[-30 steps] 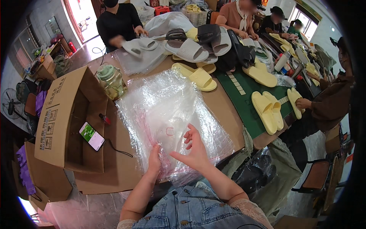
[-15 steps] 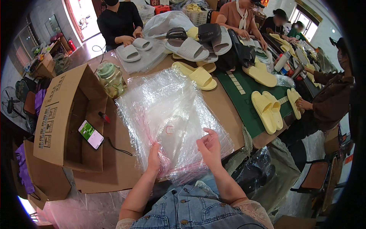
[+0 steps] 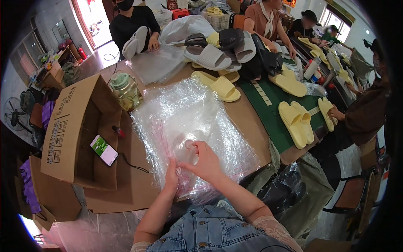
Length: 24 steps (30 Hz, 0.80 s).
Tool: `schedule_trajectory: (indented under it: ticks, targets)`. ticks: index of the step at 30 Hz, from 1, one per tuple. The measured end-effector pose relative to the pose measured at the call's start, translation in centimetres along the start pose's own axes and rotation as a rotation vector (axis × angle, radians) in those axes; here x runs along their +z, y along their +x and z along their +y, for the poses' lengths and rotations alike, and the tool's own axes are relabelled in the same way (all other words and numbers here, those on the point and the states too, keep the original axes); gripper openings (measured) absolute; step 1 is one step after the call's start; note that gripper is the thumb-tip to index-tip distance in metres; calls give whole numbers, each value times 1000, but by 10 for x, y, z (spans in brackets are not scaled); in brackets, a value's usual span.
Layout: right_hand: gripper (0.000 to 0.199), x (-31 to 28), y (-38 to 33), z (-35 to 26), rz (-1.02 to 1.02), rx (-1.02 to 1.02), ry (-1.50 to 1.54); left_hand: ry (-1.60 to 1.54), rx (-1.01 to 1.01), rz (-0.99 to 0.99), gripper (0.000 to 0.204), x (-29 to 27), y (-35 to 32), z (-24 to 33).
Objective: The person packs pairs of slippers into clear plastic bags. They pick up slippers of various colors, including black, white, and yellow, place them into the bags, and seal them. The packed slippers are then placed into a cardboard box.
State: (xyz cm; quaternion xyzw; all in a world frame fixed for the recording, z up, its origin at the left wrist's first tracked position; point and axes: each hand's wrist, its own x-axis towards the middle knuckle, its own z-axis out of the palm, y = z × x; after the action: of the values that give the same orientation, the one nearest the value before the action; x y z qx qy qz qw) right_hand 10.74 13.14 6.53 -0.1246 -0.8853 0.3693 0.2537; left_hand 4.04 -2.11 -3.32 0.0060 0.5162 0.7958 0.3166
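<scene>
A stack of clear plastic bags (image 3: 222, 138) with pinkish-red edges lies in front of me. My left hand (image 3: 171, 176) grips the pink-striped left edge of the upper bags near the table's front. Over the stack is my right hand (image 3: 203, 164), its thumb stretched toward my left fingers and apart from the curled index finger; nothing shows in its grasp. Past the bags sit a pale yellow slipper (image 3: 223, 87) and a grey slipper (image 3: 208, 58), part of a heap of black, grey and yellow slippers.
On the left stand an open cardboard box (image 3: 63, 134), a lit phone (image 3: 104, 150) and a lidded jar (image 3: 126, 90). A pair of yellow slippers (image 3: 296, 124) rests on a green mat (image 3: 262, 113) at right. Co-workers stand around the table; one across holds light slippers (image 3: 135, 42).
My right hand has moved left across the bags toward my left hand. The co-worker across the table has lifted the light slippers off a plastic bag.
</scene>
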Motion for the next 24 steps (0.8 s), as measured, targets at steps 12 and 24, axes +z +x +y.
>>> schedule_trajectory:
  ticks: [12,24]
  targets:
    - [24,5,-4,32,-123,389,449,-77,-98,30,62,30,-18,34]
    - [42,-56,-49,58,173,489,792,-41,-67,13,65,34,-20,38]
